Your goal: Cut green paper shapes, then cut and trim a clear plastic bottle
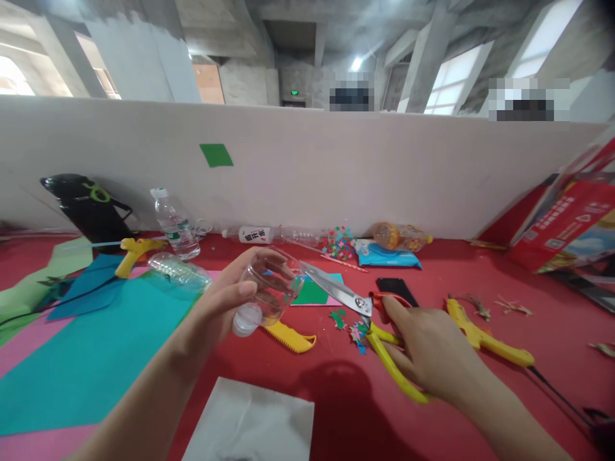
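Observation:
My left hand [230, 288] is wrapped round a cut clear plastic bottle top [276, 288], which lies on its side with its capped neck toward me and its wide open end to the upper right. My right hand [423, 339] grips scissors [348, 298] with red and yellow handles. Their silver blades point up and left, and the tips are close to the rim of the bottle piece; whether they touch it I cannot tell. Beneath the bottle piece lies a yellow cutter [291, 337]. Small coloured paper stars [358, 333] are scattered below the blades.
White paper [254, 422] lies in front. Coloured sheets [91, 358], a yellow glue gun [129, 255], an upright bottle [175, 224] and a black flask [91, 208] are left. Behind are blue wipes [389, 255] and an orange bottle [398, 235]. Another glue gun [490, 342] and a phone [396, 290] lie right.

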